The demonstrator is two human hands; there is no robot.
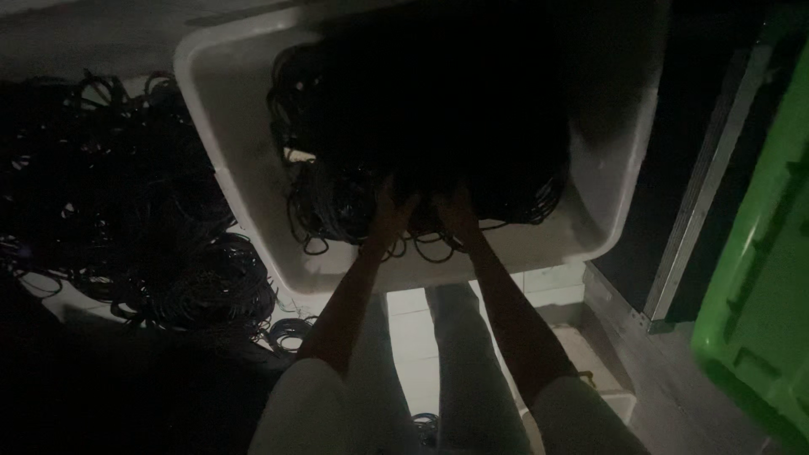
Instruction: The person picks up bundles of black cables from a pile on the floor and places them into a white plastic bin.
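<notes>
Dim light, view straight down. Both hands reach into a white plastic tub (pixel 253 160) holding a tangled heap of thin black loops (pixel 354 202), rubber bands or cords by the look. Left hand (pixel 389 212) and right hand (pixel 455 211) sit side by side, buried in the near edge of the heap; cannot tell whether fingers are spread or pinching. A second black pile (pixel 126 227) lies on the floor left of the tub. Green crate (pixel 758 278) at right.

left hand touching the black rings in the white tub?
Touching. The head view shows the left hand reaching into the pile of black rings inside the white tub, its fingers lost among them.
</notes>
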